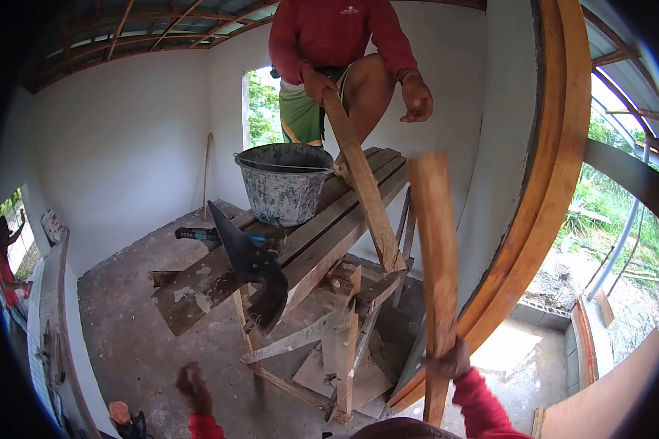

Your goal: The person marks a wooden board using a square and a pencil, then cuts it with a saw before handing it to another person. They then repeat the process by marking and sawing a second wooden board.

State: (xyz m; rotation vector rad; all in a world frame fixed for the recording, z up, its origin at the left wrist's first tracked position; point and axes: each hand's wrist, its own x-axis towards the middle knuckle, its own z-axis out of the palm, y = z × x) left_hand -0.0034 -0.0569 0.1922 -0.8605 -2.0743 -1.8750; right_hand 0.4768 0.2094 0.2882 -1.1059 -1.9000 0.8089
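Note:
My right hand [449, 360] is wrapped round the lower part of an upright wooden board [436, 256], which stands beside the door frame. Low on the left, my left hand [195, 388] hangs over the floor with its fingers curled and blurred; whether it holds anything is hidden. Between and beyond my hands is a plank bench [329, 227]. On it sit a stained bucket [282, 186] and a hand saw [234, 245] with a dark handle. Across the bench, a co-worker in a red top [329, 36] grips a second board [362, 175], which leans down against the bench's side.
A wooden door frame [556, 168] curves down the right side. Wooden bracing [296, 340] stands beneath the bench. A stick [207, 172] leans on the back wall. Another person [7, 274] is outside the left window. An orange object [119, 412] lies at lower left.

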